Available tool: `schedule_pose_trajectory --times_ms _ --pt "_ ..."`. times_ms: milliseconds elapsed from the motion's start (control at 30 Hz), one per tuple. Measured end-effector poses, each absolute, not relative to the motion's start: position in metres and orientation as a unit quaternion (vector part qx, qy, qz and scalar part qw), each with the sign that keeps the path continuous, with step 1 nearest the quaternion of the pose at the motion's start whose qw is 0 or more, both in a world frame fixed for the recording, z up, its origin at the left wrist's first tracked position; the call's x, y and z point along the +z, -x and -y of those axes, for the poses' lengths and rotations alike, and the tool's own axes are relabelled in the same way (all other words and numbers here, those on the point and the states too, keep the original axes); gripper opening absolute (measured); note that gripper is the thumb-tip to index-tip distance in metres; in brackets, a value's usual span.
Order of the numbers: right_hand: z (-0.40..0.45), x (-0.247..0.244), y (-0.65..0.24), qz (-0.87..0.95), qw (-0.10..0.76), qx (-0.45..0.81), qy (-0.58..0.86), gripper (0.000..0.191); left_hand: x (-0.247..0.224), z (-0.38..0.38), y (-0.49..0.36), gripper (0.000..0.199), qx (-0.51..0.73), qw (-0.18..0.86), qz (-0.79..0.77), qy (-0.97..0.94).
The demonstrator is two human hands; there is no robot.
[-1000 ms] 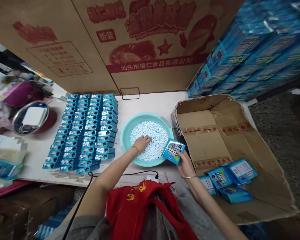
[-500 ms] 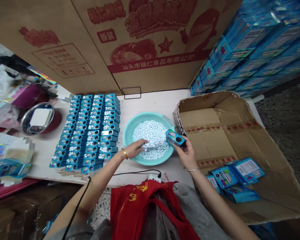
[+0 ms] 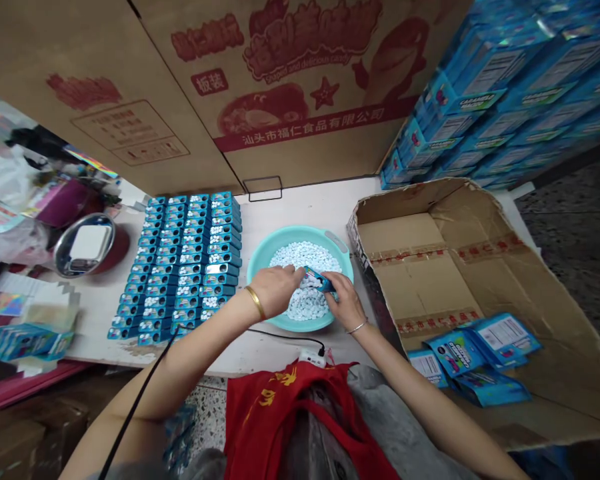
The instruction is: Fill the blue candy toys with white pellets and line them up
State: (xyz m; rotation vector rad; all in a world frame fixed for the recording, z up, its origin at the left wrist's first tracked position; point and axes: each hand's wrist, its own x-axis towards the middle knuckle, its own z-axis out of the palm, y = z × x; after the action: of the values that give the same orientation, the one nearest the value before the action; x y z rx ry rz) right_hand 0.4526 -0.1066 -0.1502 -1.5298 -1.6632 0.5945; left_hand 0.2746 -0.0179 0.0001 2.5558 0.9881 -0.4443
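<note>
Blue mint box (image 3: 319,280) has come down over the middle of the teal basin (image 3: 300,231), pinched between the fingers of the right hand (image 3: 346,303); left hand (image 3: 275,291) curls over white mints (image 3: 307,257) at nine o'clock, whether gripping any hidden.

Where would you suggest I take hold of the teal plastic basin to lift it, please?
Take the teal plastic basin by its moulded rim handle, from the far right: that tab juts outward, clear of the candies, left hand and right hand.
</note>
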Motion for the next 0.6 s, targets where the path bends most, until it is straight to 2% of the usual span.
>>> schedule_pose_trajectory --times_ms 133,267,400,600 --pt "0.108 -0.155 -0.453 0.65 0.397 0.237 0.603 0.048 0.018 0.036 -0.294 0.024 -0.172 0.14 -0.357 -0.907" --pt "0.107 -0.157 -0.455 0.636 0.41 0.242 0.607 0.046 0.008 0.031 -0.281 0.022 -0.112 0.151 -0.364 -0.912" --pt "0.104 -0.155 -0.459 0.6 0.435 0.24 0.628 0.041 -0.05 0.001 -0.254 0.038 -0.065 0.128 -0.408 -0.902" --pt "0.097 -0.151 -0.471 0.543 0.465 0.232 0.66 0.037 -0.161 -0.015 -0.255 0.043 -0.138 0.172 -0.402 -0.889"
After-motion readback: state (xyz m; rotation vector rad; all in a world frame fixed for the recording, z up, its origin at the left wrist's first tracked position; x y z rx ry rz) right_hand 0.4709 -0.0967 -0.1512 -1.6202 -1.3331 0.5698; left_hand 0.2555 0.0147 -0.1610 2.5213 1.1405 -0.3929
